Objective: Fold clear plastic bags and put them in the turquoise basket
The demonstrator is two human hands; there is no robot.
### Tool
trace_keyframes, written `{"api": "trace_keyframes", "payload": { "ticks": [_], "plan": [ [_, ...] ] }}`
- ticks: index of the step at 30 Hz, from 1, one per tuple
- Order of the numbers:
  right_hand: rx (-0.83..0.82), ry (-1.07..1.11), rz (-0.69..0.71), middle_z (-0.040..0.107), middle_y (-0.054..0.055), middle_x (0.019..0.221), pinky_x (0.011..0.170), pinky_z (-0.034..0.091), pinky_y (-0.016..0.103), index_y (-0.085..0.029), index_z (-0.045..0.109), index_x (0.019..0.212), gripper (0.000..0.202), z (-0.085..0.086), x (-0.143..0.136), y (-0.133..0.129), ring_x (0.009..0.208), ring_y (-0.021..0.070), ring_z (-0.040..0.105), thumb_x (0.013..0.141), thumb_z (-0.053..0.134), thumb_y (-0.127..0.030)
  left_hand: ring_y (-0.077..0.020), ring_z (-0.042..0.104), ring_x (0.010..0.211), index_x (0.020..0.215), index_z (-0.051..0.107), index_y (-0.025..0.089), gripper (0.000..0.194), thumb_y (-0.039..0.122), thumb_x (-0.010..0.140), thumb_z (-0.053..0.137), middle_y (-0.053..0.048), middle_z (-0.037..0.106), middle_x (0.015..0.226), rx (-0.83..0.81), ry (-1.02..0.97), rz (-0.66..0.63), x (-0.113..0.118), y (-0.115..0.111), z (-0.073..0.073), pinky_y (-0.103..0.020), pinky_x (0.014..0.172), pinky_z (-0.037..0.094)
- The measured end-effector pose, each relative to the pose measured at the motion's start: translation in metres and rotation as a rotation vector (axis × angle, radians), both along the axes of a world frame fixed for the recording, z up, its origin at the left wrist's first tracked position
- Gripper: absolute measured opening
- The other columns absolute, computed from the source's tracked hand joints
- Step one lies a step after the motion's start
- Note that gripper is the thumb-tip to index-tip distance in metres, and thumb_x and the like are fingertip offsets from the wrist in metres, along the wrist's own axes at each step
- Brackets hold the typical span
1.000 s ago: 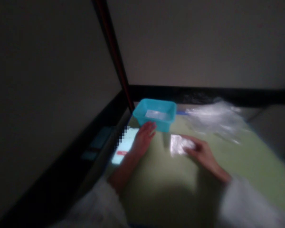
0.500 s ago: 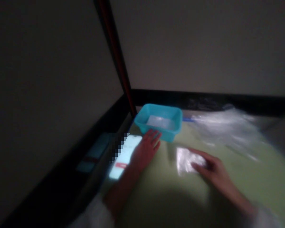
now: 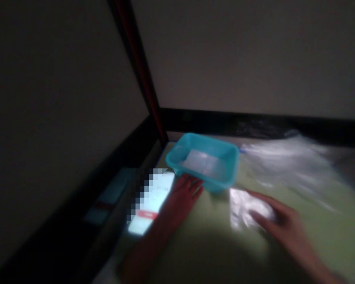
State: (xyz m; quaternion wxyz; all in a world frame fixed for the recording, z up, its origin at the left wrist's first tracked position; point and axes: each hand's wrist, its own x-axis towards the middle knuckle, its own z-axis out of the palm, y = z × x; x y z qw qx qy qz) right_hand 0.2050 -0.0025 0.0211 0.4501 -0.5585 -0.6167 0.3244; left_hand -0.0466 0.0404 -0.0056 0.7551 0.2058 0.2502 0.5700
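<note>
A turquoise basin (image 3: 219, 185) stands toward the back of the green table, with a clear plastic packet (image 3: 205, 161) inside. My left hand (image 3: 185, 197) is at its near wall, fingers apart and holding nothing; whether they touch the basin is unclear. To the right, my right hand (image 3: 276, 215) pinches a shiny transparent plastic packet (image 3: 239, 207) between thumb and fingers, just in front of the basin's right corner. The packet's contents are too blurred to tell.
A lit phone (image 3: 154, 197) lies left of my left hand. Crumpled clear plastic (image 3: 286, 157) spreads over the back right of the green tabletop (image 3: 322, 225). Walls with a dark band border the table at the back and left.
The basin looks nearer and slightly turned in the view. My right hand, still pinching the packet, appears lower and farther right. My left hand remains beside the basin.
</note>
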Motion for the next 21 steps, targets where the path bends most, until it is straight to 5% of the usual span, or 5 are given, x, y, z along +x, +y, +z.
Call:
{"api": "trace_keyframes", "payload": {
  "ticks": [8,17,21],
  "plan": [
    [0.191,-0.095,-0.141,0.073,-0.002,0.098,0.068,0.059,0.029,-0.033,0.069,0.098,0.024,0.042,0.017,-0.004,0.088,0.0223,0.069,0.074,0.068,-0.033,-0.0191,0.059,0.103,0.106,0.06,0.025,0.03,0.02,0.077,0.064,-0.003,0.062,0.11,0.063,0.045,-0.091,0.002,-0.009,0.005,-0.04,0.097,0.04],
    [0.192,-0.098,-0.248,0.072,0.0,0.102,0.075,0.057,0.037,-0.032,0.068,0.097,0.024,0.089,0.007,-0.005,0.095,0.0263,0.067,0.073,0.069,-0.034,-0.023,0.061,0.1,0.109,0.061,0.026,0.041,0.02,0.07,0.072,-0.004,0.063,0.109,0.091,0.088,-0.2,0.007,-0.014,0.005,-0.04,0.088,0.047],
    [0.221,-0.126,-0.159,0.071,0.001,0.105,0.08,0.055,0.039,-0.031,0.068,0.102,0.025,0.097,0.002,0.004,0.095,0.0258,0.066,0.077,0.065,-0.031,-0.0247,0.061,0.1,0.11,0.06,0.024,0.044,0.02,0.068,0.073,-0.007,0.063,0.109,0.092,0.122,-0.234,0.009,-0.016,0.004,-0.041,0.087,0.048]
  ]
}}
